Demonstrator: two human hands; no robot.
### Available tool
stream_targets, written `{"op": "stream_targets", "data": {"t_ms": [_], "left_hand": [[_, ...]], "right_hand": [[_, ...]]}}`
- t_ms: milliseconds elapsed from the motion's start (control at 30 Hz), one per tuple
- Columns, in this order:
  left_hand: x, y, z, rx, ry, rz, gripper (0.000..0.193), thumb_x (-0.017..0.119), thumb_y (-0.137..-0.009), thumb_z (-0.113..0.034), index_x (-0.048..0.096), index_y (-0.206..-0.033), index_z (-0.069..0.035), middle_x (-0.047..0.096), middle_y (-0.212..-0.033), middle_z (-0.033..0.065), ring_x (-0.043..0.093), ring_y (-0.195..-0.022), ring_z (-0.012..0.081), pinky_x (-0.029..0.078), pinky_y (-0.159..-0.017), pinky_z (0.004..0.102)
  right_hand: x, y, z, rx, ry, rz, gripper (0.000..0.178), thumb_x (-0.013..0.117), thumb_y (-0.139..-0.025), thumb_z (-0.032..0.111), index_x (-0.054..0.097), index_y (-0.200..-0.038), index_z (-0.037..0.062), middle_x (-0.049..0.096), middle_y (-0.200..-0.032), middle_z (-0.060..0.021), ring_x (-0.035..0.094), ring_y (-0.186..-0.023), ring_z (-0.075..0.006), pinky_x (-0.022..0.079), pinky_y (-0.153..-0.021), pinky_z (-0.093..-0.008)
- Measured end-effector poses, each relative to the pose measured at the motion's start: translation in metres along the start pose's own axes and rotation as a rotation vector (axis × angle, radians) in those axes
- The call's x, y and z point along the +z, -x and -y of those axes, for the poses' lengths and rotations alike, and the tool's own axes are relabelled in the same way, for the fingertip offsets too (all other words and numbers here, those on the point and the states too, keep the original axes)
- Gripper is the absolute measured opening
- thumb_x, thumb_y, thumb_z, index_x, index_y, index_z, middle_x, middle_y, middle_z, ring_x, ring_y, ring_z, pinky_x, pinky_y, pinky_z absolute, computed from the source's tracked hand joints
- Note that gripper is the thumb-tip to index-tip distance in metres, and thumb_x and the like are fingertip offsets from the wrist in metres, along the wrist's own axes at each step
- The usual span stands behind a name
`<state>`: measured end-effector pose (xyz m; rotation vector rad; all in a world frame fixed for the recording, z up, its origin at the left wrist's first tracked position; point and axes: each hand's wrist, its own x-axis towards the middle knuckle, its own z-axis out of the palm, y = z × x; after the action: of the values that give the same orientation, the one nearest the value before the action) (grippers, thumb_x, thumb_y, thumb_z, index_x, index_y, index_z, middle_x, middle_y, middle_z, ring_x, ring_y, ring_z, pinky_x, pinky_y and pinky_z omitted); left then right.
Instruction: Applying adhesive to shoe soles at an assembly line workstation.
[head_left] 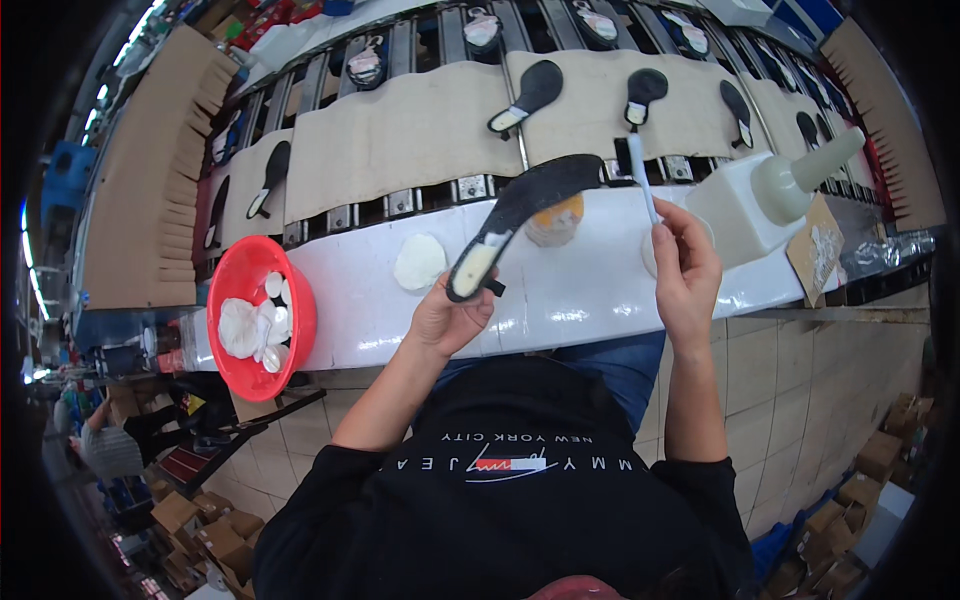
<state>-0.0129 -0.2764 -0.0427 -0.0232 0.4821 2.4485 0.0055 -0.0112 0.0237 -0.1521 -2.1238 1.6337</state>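
Observation:
My left hand (452, 318) is closed around the heel end of a black shoe sole (528, 205). The sole is tilted, its toe pointing up and to the right, and a pale patch shows at the heel. In my right hand (688, 268), fingers and thumb pinch the light handle of a small brush (640, 172) with black bristles. The brush stands upright, apart from the sole. Behind the sole, a clear jar with something orange (556, 218) is partly hidden. A white round pad (420, 263) lies on the white worktop (355, 300) near my left hand.
At the left edge stands a red bowl (308, 318) of white round pieces. On the right is a large white bottle with a spout (745, 210). Across the worktop, beige cloth (400, 130) over rollers carries several black soles (540, 85). Cardboard barriers (150, 170) flank it.

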Motion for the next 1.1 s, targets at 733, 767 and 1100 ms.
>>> {"op": "stream_targets", "data": {"t_ms": [733, 767, 1100], "left_hand": [[-0.006, -0.033, -0.099, 0.192, 0.117, -0.03, 0.043, 0.051, -0.084, -0.004, 0.043, -0.126, -0.004, 0.061, -0.101, 0.0034, 0.064, -0.08, 0.0108, 0.051, -0.069, 0.0233], [-0.017, -0.042, -0.115, 0.231, 0.025, -0.092, 0.039, 0.051, -0.083, -0.003, 0.046, -0.122, -0.003, 0.062, -0.098, 0.0038, 0.064, -0.079, 0.0111, 0.051, -0.068, 0.0227], [-0.086, -0.117, -0.202, 0.248, -0.802, -0.594, 0.03, 0.061, -0.075, 0.002, 0.057, -0.105, 0.0, 0.063, -0.089, 0.0064, 0.064, -0.078, 0.0135, 0.052, -0.067, 0.0201]], "right_hand": [[0.049, 0.049, -0.098, 0.312, -0.292, 0.059, 0.013, 0.052, -0.09, 0.008, 0.058, -0.097, -0.0006, 0.052, -0.076, 0.0035, 0.04, -0.06, 0.0001, 0.032, -0.051, -0.0163], [0.049, 0.052, -0.102, 0.302, -0.294, 0.067, 0.013, 0.052, -0.09, 0.008, 0.058, -0.097, -0.0006, 0.052, -0.076, 0.0035, 0.04, -0.06, 0.0001, 0.032, -0.051, -0.0163], [0.06, 0.055, -0.108, 0.252, -0.229, -0.015, 0.016, 0.045, -0.092, 0.009, 0.057, -0.087, -0.0017, 0.044, -0.063, 0.0038, 0.036, -0.046, -0.0009, 0.029, -0.041, -0.0177]]}}
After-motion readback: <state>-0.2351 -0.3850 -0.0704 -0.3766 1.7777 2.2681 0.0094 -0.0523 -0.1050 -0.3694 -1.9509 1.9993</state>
